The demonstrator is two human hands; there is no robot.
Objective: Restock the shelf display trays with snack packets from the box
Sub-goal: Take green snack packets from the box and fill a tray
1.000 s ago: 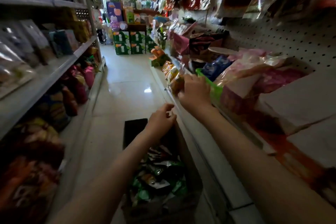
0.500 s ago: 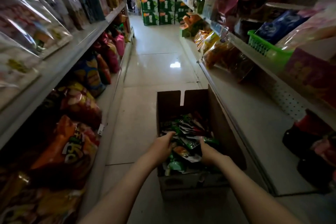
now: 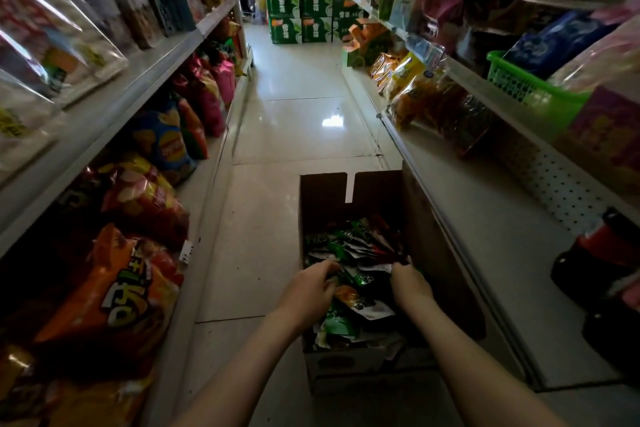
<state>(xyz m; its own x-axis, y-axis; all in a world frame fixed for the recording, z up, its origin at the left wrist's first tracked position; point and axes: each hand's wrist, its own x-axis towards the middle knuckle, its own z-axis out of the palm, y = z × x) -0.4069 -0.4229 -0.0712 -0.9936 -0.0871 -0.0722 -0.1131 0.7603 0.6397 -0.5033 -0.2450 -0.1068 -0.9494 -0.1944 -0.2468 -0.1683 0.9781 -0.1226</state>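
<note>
Head view: pick-up step, w/ left hand & right hand in box, fingers curled round snack packets; next prob. lift bunch clean, carry to green tray.

Fingers of left hand, right hand buried in snack packets; grip unclear.

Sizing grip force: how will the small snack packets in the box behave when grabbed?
Probably floppy: the snack packets lie crumpled and bent in a loose heap. Likely light, being small flat sachets. Glossy film may slip, so a handful could shed some.
</note>
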